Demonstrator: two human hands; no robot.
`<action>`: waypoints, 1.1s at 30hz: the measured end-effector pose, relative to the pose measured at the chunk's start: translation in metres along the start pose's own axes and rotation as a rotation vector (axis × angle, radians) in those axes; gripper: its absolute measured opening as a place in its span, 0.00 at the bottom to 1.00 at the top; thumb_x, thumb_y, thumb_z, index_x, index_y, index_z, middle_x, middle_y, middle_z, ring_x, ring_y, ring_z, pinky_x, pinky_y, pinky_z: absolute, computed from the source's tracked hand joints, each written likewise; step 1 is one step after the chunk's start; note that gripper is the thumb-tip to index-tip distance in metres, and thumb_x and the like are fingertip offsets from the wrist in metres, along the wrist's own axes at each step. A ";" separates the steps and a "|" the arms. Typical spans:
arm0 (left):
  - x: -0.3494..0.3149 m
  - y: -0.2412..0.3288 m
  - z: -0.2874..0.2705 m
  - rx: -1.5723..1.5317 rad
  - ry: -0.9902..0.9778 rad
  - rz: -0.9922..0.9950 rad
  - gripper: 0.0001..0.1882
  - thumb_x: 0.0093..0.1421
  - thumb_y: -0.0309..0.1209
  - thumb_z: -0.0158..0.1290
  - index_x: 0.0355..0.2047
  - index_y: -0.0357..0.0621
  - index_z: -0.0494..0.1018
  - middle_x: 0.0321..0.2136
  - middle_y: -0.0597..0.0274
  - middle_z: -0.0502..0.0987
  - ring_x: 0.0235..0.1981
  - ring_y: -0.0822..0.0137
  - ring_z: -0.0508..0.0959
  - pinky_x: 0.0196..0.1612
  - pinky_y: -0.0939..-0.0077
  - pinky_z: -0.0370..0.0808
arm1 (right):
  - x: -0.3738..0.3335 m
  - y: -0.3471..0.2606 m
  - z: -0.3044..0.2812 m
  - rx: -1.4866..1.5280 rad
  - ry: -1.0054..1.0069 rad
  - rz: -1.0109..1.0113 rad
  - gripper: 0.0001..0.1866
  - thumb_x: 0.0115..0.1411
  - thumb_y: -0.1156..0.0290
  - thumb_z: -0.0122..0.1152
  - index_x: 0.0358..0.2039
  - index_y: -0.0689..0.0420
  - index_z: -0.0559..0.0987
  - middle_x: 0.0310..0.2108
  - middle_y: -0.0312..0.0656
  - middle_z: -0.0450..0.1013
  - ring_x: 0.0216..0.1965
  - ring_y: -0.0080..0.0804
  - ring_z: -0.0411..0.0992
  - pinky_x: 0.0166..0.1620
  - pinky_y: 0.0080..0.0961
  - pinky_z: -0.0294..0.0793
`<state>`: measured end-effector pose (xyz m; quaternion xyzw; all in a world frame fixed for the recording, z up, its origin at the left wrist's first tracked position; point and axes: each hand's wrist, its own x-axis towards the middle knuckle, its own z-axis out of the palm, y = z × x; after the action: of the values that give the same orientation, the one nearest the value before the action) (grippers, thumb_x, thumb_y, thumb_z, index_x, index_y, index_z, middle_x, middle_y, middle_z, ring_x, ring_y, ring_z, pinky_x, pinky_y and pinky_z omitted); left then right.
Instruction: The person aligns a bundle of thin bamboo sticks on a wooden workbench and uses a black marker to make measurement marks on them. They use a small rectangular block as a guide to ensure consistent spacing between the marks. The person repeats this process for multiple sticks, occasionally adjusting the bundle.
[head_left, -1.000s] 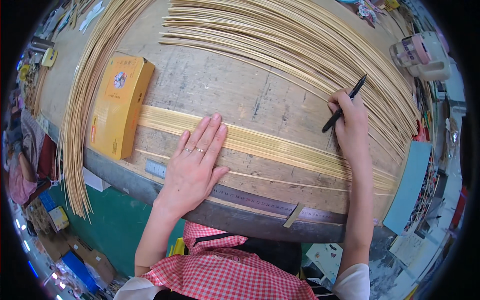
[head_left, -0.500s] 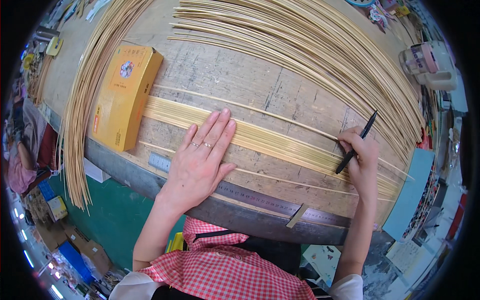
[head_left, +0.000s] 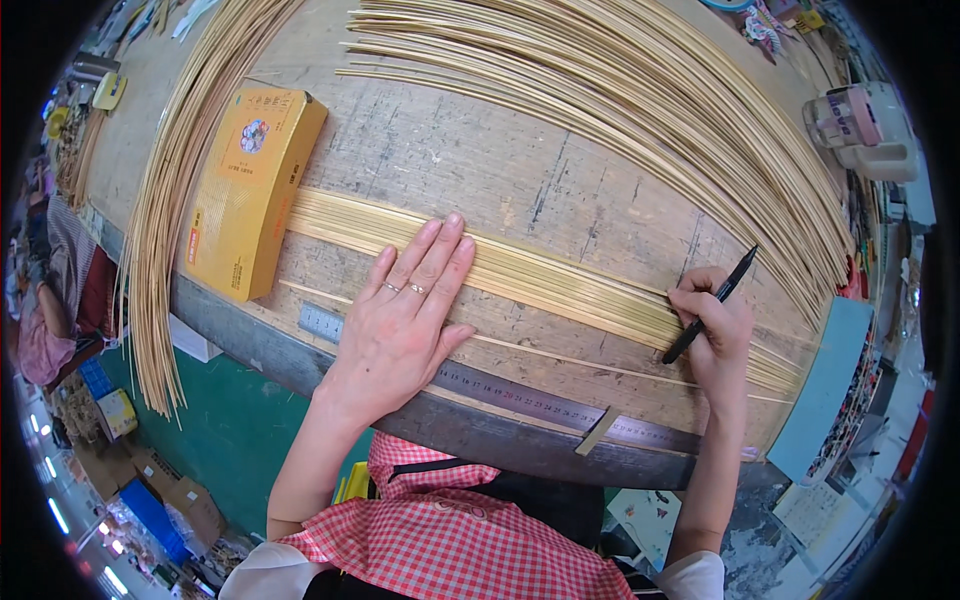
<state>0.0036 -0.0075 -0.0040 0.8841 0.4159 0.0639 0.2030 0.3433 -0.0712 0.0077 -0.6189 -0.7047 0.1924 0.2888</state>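
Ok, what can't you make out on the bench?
All in the head view:
Left ends of the flat row of strips: the yellow box hides where they stop.
Part of the ruler: covered by the left hand.
Far ends of the leftmost stick bundle: cut off by the upper edge.
What the right hand touches besides the black pen: its curled fingers hide it.

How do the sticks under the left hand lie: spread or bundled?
Spread flat: the sticks lie side by side beneath the left hand.

Two hands (head_left: 395,330), two rings (head_left: 416,289), one pen (head_left: 735,275), one ruler (head_left: 500,393), one box (head_left: 230,200), one blue block (head_left: 822,390); sticks (head_left: 560,285) in three groups, too many to count, plus one beside the ruler.
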 end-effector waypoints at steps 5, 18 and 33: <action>0.000 0.001 0.000 -0.002 -0.006 -0.015 0.45 0.57 0.38 0.60 0.72 0.42 0.54 0.73 0.52 0.54 0.73 0.49 0.55 0.71 0.46 0.54 | 0.008 0.000 0.000 -0.068 0.053 0.012 0.10 0.54 0.85 0.61 0.37 0.60 0.79 0.37 0.46 0.75 0.38 0.42 0.74 0.39 0.31 0.72; 0.000 0.001 -0.001 -0.012 -0.009 -0.016 0.44 0.58 0.38 0.59 0.72 0.42 0.55 0.73 0.52 0.54 0.73 0.50 0.55 0.71 0.47 0.54 | 0.072 0.027 -0.003 -0.304 0.094 0.026 0.07 0.58 0.85 0.59 0.36 0.61 0.73 0.33 0.47 0.69 0.35 0.47 0.71 0.39 0.38 0.70; -0.001 0.000 0.000 -0.005 0.013 -0.001 0.45 0.58 0.39 0.59 0.73 0.42 0.54 0.73 0.51 0.55 0.73 0.50 0.56 0.71 0.47 0.54 | 0.047 0.022 -0.019 -0.130 0.123 -0.029 0.09 0.55 0.87 0.58 0.37 0.63 0.75 0.29 0.46 0.72 0.30 0.41 0.72 0.35 0.31 0.70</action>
<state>0.0033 -0.0081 -0.0042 0.8830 0.4174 0.0707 0.2027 0.3689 -0.0227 0.0163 -0.6369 -0.7053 0.1037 0.2936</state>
